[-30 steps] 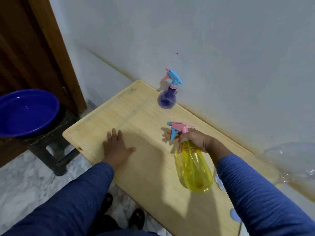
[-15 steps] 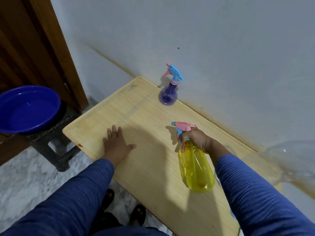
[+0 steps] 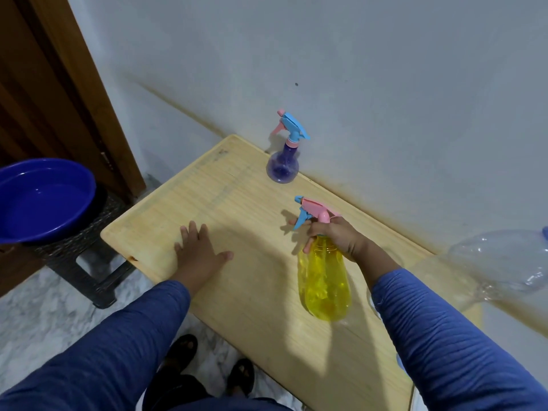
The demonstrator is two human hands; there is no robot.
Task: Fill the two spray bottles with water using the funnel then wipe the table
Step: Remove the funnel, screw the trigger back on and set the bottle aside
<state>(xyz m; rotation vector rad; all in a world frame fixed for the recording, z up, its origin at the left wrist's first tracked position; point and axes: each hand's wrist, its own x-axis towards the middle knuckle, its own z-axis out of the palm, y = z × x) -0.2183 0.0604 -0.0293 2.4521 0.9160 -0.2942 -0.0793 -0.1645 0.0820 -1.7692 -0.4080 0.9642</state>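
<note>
While my right hand [image 3: 333,237] grips the yellow spray bottle [image 3: 324,280] by its neck, left hand [image 3: 197,253] lies flat on the worktop [image 3: 252,203]; purple spray bottle [image 3: 283,161] beyond it looks capped, wiping undone, I judge.

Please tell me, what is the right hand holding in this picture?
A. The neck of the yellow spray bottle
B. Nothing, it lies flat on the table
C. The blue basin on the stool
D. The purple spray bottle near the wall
A: the right hand curls round the neck of the yellow spray bottle, just under its pink trigger head, while the left hand lies flat on the table.
</note>
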